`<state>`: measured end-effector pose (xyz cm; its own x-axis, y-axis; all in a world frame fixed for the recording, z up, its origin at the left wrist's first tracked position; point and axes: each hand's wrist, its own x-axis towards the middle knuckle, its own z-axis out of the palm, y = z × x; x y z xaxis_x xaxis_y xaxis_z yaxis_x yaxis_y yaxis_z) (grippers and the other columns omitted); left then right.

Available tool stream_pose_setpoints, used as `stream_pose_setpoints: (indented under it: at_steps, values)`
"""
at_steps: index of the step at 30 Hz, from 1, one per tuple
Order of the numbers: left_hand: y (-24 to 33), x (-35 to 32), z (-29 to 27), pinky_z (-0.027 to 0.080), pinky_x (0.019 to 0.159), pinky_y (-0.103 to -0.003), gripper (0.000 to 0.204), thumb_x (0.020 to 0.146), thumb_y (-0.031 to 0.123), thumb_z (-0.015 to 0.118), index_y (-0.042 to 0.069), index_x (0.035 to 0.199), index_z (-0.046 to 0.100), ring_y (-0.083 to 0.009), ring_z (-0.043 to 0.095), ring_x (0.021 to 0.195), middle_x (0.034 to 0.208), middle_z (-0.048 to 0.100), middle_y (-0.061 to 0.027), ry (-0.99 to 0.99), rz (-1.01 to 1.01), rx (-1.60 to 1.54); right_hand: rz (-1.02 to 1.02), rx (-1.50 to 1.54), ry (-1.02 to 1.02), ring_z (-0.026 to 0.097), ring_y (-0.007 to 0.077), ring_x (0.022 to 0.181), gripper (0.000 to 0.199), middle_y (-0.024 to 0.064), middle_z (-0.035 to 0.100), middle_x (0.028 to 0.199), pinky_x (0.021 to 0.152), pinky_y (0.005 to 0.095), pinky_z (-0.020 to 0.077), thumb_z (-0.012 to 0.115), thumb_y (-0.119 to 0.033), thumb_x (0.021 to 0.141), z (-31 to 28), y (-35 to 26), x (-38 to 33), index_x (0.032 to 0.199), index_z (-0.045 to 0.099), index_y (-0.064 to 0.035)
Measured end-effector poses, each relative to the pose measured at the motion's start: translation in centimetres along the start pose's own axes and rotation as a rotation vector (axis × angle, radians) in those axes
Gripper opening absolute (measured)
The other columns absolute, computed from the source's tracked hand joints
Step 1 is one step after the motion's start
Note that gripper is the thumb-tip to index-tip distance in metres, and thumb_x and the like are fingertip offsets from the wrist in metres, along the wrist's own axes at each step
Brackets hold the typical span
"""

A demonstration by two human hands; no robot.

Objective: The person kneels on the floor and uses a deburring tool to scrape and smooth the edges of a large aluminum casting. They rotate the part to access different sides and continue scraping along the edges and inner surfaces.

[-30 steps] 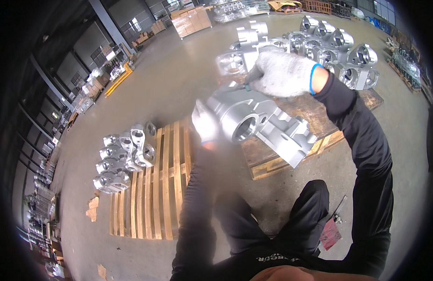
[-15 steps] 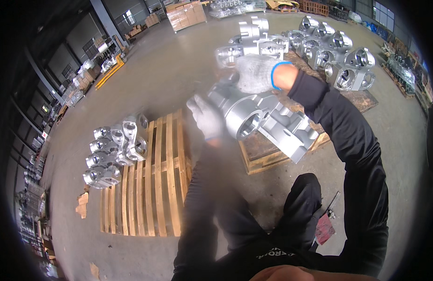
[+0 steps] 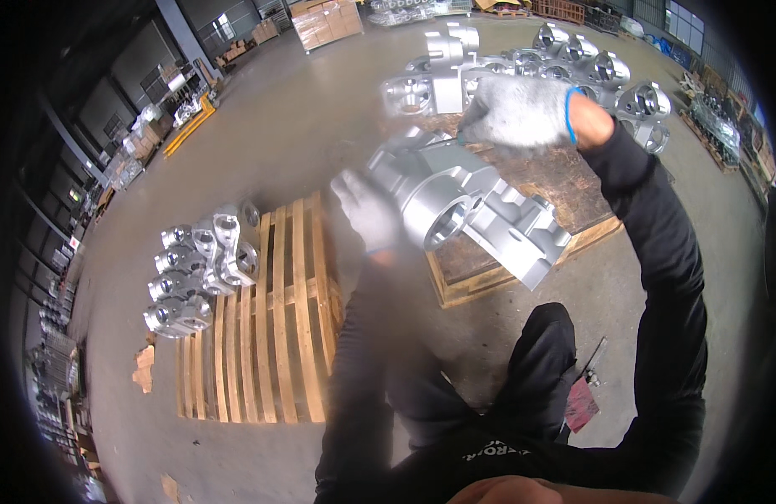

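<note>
A large silver metal casting (image 3: 455, 197), with a round bored end and a ribbed block, lies slanted in front of me over the near edge of the board-topped pallet (image 3: 535, 172). At its left end, my left hand (image 3: 369, 214) in a pale knit glove steadies it, fingers pointing up along its side; a smear in the picture blurs this area. My right hand (image 3: 522, 113), in a blue-cuffed glove, hovers above and behind the casting with its fingers curled closed. Whatever it might hold is too small or hidden to make out.
Several similar castings (image 3: 573, 59) stand on the pallet's far part. To the left, a slatted wooden pallet (image 3: 275, 336) carries more castings (image 3: 207, 260) along its left side. A red item (image 3: 582, 406) lies on the floor beside my leg. Wrapped boxes (image 3: 327, 23) stand farther back.
My right hand has moved right and slightly up, from over the casting's far end. The left hand and the casting have stayed nearly in place.
</note>
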<state>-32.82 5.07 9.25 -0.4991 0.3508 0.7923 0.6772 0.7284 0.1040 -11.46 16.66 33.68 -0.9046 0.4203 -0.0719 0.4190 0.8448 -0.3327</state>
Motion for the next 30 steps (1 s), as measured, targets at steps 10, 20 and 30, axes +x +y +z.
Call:
stream_pose_setpoints:
  at_steps: [10, 20, 30]
  values:
    - [1.2, 2.1, 3.1, 0.049, 0.097, -0.037, 0.026, 0.111, 0.014, 0.04, -0.002, 0.12, 0.057, -0.0314, 0.063, 0.108, 0.115, 0.065, -0.0176, 0.1, -0.383, -0.593, -0.121, 0.094, 0.075, 0.063, 0.012, 0.051, 0.039, 0.0048, 0.067, 0.064, 0.048, 0.03, 0.0485, 0.064, -0.032, 0.098, 2.0, 0.8, 0.1, 0.113, 0.079, -0.0002]
    - [4.2, 3.1, 2.7, 0.047, 0.092, -0.04, 0.038, 0.113, 0.034, 0.042, 0.001, 0.115, 0.059, -0.0295, 0.061, 0.094, 0.103, 0.065, -0.0151, 0.168, -0.715, -1.319, -0.12, 0.313, 0.102, 0.061, 0.0137, 0.058, 0.036, 0.0071, 0.068, 0.071, 0.052, 0.0308, 0.0482, 0.063, -0.025, 0.098, 2.9, 3.0, 2.1, 0.124, 0.077, -0.0037]
    - [6.7, 6.1, 7.9, 0.051, 0.088, -0.037, 0.035, 0.114, 0.031, 0.046, -0.002, 0.116, 0.058, -0.0274, 0.065, 0.101, 0.108, 0.066, -0.0144, 0.179, -0.629, -1.362, -0.198, -0.457, 0.313, 0.072, 0.0419, 0.095, 0.04, 0.0263, 0.073, 0.094, 0.089, 0.0488, 0.0568, 0.063, -0.017, 0.081, 1.5, 0.1, 0.2, 0.116, 0.078, -0.0043]
